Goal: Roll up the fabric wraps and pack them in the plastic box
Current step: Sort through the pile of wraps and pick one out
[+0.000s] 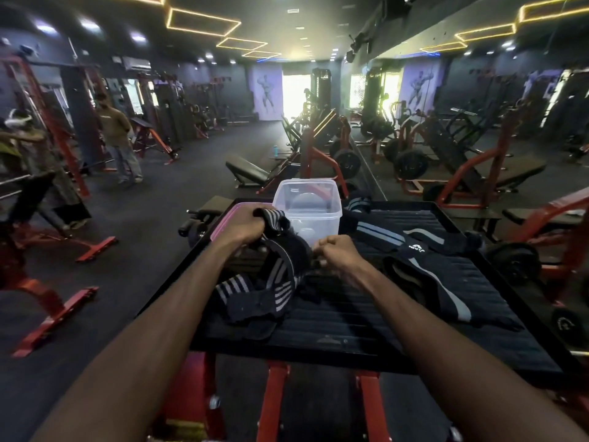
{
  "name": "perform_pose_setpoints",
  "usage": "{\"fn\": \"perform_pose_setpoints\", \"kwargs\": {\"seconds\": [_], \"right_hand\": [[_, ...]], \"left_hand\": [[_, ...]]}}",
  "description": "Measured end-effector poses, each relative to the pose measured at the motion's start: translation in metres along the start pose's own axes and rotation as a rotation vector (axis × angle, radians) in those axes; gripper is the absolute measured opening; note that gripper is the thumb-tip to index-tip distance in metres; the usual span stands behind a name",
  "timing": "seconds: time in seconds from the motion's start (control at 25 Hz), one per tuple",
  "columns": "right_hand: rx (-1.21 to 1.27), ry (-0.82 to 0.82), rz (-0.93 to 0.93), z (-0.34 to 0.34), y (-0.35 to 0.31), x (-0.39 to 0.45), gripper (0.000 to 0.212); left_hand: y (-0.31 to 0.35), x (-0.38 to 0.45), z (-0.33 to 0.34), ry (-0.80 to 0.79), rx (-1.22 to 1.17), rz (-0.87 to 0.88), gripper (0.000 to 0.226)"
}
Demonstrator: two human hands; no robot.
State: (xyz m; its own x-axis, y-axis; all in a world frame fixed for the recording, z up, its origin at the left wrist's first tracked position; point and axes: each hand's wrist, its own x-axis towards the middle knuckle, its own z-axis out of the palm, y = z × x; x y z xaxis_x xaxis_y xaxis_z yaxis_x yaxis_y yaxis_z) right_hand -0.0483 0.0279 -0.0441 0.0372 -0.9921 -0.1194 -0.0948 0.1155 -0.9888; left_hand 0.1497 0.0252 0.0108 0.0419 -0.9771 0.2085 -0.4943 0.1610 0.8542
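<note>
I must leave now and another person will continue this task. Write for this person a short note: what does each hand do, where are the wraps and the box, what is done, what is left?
Left hand: grips one end of the striped wrap, raised beside the box.
Right hand: fingers curled at the wrap's other side; whether it pinches the fabric cannot be seen.
Plastic box: open, at the far edge of the black platform; no wrap visible inside. Its pink-edged lid lies to its left.
Other wraps: unrolled on the platform, right of the hands.
Done: nothing packed yet.
Left: roll the striped wrap, then the others, and put all in the box.
</note>
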Motion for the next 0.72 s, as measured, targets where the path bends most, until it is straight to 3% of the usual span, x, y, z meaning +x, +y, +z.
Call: {"fn": "perform_pose_setpoints", "kwargs": {"seconds": [0.08,0.16,0.2,0.28,0.32,0.52,0.72], "right_hand": [[-0.050,-0.068,0.123,0.013,0.004,-0.001,0.010],[-0.129,-0.122,0.226,0.026,0.005,-0.003,0.024],[-0.168,-0.120,0.234,0.033,0.006,-0.003,0.028],[-0.182,-0.068,0.165,0.045,0.006,-0.003,0.016],[-0.169,-0.040,0.119,0.049,0.006,-0.003,0.008],[-0.045,0.169,-0.044,0.035,0.001,0.002,0.013],[0.032,0.213,0.006,-0.011,-0.015,0.007,0.010]], "left_hand": [[-0.003,0.001,-0.017,0.057,-0.016,-0.090,0.033],[-0.010,0.008,-0.033,0.160,-0.059,-0.175,0.026],[-0.015,0.012,-0.039,0.205,-0.078,-0.194,0.024],[-0.029,0.015,-0.049,0.258,-0.089,-0.248,0.022],[-0.035,0.015,-0.053,0.262,-0.104,-0.266,0.020],[-0.073,0.015,-0.054,0.184,-0.137,-0.379,0.014],[-0.095,0.018,-0.042,0.146,0.034,-0.432,0.019]]}}
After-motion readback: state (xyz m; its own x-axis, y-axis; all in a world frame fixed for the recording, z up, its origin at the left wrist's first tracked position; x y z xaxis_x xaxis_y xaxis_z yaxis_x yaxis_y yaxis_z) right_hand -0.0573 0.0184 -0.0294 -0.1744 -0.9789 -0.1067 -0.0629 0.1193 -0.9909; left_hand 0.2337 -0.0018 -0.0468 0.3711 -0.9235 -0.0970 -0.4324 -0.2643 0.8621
